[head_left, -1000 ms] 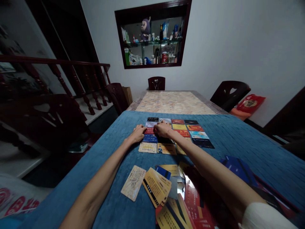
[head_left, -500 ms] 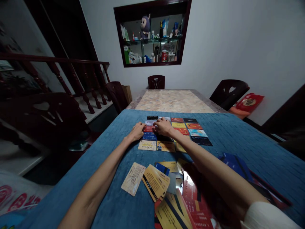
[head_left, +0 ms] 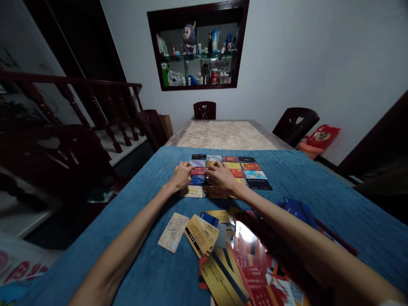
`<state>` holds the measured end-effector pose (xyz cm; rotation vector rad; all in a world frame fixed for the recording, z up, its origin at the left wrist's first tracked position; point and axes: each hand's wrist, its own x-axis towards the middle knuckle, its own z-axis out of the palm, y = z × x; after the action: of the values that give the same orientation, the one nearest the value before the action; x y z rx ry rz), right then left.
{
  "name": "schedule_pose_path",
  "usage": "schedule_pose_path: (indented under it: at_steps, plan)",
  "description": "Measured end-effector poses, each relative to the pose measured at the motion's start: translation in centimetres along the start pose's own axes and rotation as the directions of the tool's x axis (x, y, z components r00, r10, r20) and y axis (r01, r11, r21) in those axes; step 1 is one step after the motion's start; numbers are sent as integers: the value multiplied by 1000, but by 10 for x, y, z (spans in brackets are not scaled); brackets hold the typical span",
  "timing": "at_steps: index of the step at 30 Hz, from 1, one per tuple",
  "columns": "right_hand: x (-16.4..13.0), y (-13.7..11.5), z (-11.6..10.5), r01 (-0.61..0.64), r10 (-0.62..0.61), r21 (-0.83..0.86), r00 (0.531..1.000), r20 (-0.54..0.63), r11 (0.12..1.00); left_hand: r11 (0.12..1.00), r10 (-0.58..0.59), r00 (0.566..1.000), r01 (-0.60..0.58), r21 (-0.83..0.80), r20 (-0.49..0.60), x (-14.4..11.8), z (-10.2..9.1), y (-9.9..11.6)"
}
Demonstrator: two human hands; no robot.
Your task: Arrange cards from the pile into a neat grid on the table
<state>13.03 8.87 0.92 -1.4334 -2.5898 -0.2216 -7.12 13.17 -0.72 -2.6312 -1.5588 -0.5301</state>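
Observation:
Several bank-style cards lie in rows on the blue tablecloth (head_left: pixel 140 204). My left hand (head_left: pixel 182 175) rests at the left edge of these rows, fingers bent and loose, tips at a red card (head_left: pixel 197 171). Below that hand lie a blue card (head_left: pixel 196 180) and a pale yellow card (head_left: pixel 193 191). My right hand (head_left: pixel 219 175) is over the second column, fingers apart and tips down on the cards; it partly hides the cards under it. Neither hand lifts a card. To the right are a light blue card (head_left: pixel 255 174) and a dark card (head_left: pixel 259 184).
Nearer me lies a loose heap with gold cards (head_left: pixel 200 233) and red cards (head_left: pixel 255 263), partly under my right forearm. A cream card (head_left: pixel 173 231) lies left of it, blue cards (head_left: pixel 298 211) to the right. Chairs, including one at the right (head_left: pixel 295 126), surround the table.
My right hand has come slightly nearer me, from the upper cards down over the lower ones. My left hand stays at the left column. The camera view has shifted a little.

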Motion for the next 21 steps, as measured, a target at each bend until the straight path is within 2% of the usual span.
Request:
schedule_pose_path:
  at_steps: [6,13,17,21]
  plan:
    - [-36,-21,-8,52,-51,28,997,-54,998,998,69,997,-70,-10,-22,-23,-5,17]
    - [-79,-60,-22,140,-131,126,988,-78,982,989,142,990,-142,-35,-4,-66,-12,36]
    - [-99,-87,-28,198,-194,104,980,-44,975,980,191,981,-192,-49,-32,-84,-14,49]
    - [-112,-109,-30,185,-188,77,982,21,980,973,214,973,-220,-70,-90,-95,-13,57]
